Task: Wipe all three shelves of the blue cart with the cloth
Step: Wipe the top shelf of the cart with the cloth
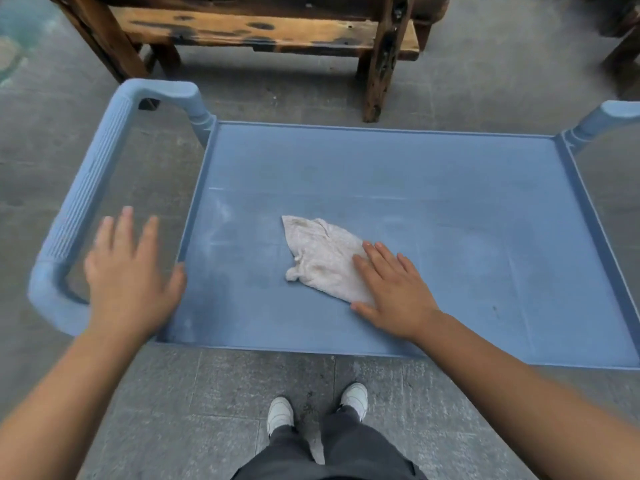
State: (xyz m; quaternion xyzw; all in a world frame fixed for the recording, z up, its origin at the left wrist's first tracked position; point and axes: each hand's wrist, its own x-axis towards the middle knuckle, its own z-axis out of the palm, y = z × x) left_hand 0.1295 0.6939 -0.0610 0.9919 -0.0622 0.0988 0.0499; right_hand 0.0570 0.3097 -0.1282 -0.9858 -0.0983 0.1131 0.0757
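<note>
**Top shelf under the cloth, right hand doing the pressing**

The blue cart (450, 188) is filling the middle of the head view, standing on grey paving in front of a scorched wooden bench (263, 29). Only its top shelf (433, 209) is showing; the two lower shelves are lying hidden beneath it, so nothing can be said of their condition. The shelf surface is showing pale dusty streaks toward its left edge and centre.

The cart's ribbed handle (86, 188) is looping out past the shelf's left edge. The left hand (128, 271) is hovering between that handle and the shelf's near-left corner, fingers spread and straight, holding nothing; whether the thumb is touching the rim cannot be told.

The right hand (391, 289) is lying flat, fingers straight, pressing on the near-right end of the cloth (322, 258). The cloth, an off-white rumpled rag, is resting left of the shelf's centre and nearer the front edge than the back. Its long axis is running diagonally, from a far-left tip down to the end under the palm.

So the cloth is stretching away from the right hand toward the far left, and the right hand is plainly the nearer one. Judging from this, the top shelf is probably the step in hand, with wide areas to the right and back waiting for passes.
</note>
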